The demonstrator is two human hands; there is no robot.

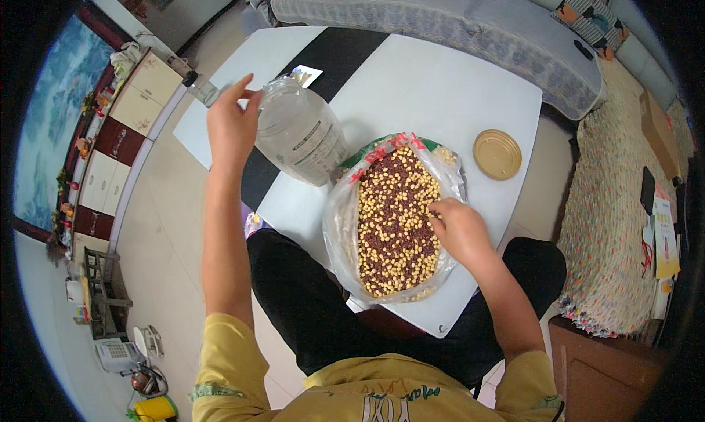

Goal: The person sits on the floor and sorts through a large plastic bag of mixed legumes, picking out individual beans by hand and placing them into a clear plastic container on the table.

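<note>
A clear plastic bag (340, 235) lies wide on the table before me, filled with yellow beans and small dark red grains (396, 224). Over its right side, my right hand (464, 235) has thumb and fingertips pinched together at the beans. Whatever those fingertips hold is too small or hidden to tell. To the bag's upper left stands a large transparent plastic jar (301, 136) without a lid, printed on its side. My left hand (233, 125) is at the jar's mouth, fingers bent against the left of the rim. A round gold lid (497, 154) lies right of the bag.
The white table (440, 77) has a black stripe across it. A small glass bottle with a black cap (200, 89) stands at its left edge, and a small card (305, 75) lies behind the jar. A grey sofa (411, 11) runs along the far side.
</note>
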